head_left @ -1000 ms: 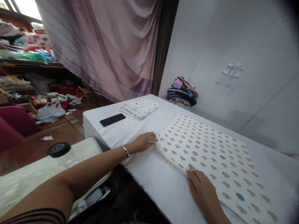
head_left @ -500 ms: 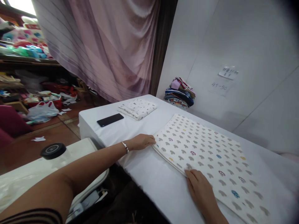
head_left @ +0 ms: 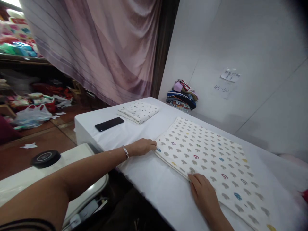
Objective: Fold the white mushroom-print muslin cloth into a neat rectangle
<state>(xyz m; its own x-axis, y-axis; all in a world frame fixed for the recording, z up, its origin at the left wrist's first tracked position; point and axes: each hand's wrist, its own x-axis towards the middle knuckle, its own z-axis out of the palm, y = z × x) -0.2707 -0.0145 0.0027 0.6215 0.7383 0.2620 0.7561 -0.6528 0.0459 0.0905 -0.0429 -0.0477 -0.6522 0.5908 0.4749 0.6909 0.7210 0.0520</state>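
A folded cotton cloth (head_left: 199, 147), white with grey heart-like shapes and a few coloured motifs, lies flat on the right part of a white-covered bench (head_left: 149, 179). The person's left hand (head_left: 143, 147) reaches in from the left, fingers close together, fingertips touching the cloth's left corner. The right hand (head_left: 203, 192) is at the near edge, fingers slightly bent with the tips on the border. Whether either hand pinches the layers, I cannot tell. The cloth spreads beyond them, far and right.

Farther left on the bench are a black smartphone (head_left: 109, 124) and a smaller folded print cloth (head_left: 141, 110). A pile of folded fabrics (head_left: 181, 98) stands by the pale wall (head_left: 260, 48), where a paper note (head_left: 221, 89) reads "45-50". A pinkish curtain (head_left: 103, 48) hangs at the far left; a white plastic bag (head_left: 33, 115) sits on the brown floor (head_left: 64, 130).
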